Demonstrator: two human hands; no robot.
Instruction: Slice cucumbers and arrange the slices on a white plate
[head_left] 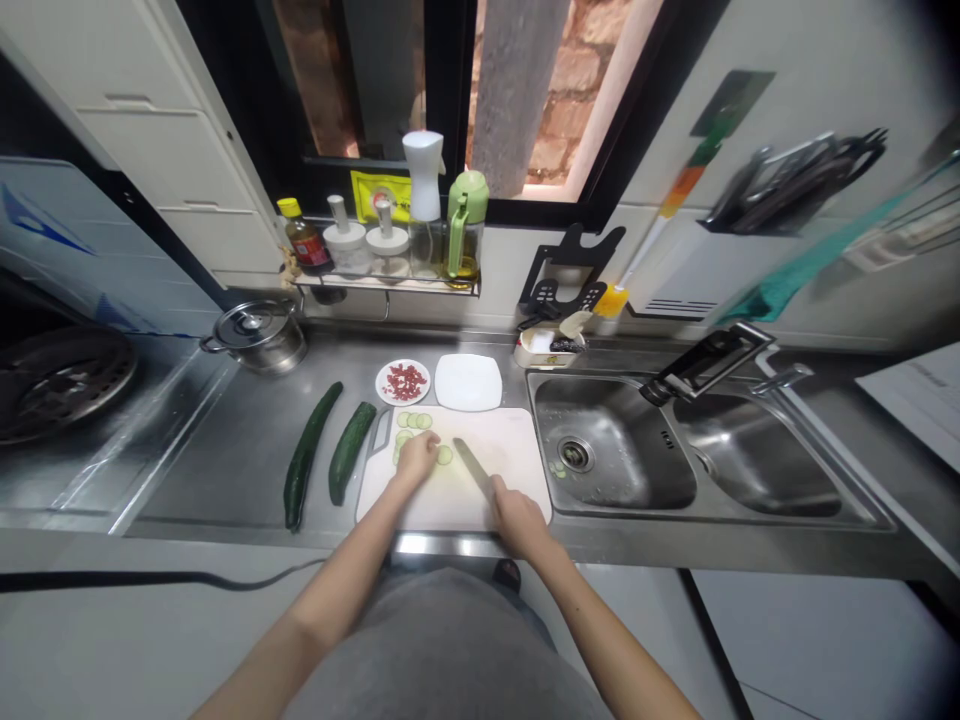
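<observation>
My right hand (519, 515) grips a kitchen knife (471, 464) by its handle, the blade slanting up and left over the white cutting board (510, 440). My left hand (418, 458) is on the left half of the board, its fingers curled together; what they hold, if anything, is hidden. Just right of those fingers lies a single cucumber slice (445, 455). More cucumber slices (414, 420) lie in a row at the board's upper left, some partly covered by my left hand. Two dark green cucumbers (311, 455) (352, 453) rest on the steel counter left of the board.
Behind the board stand a small plate (381, 385) of chopped red pieces and a white square plate (469, 381). A double sink (615, 500) with a faucet (705, 365) is on the right. A lidded pot (259, 335) sits back left, below a rack of bottles and jars (390, 280).
</observation>
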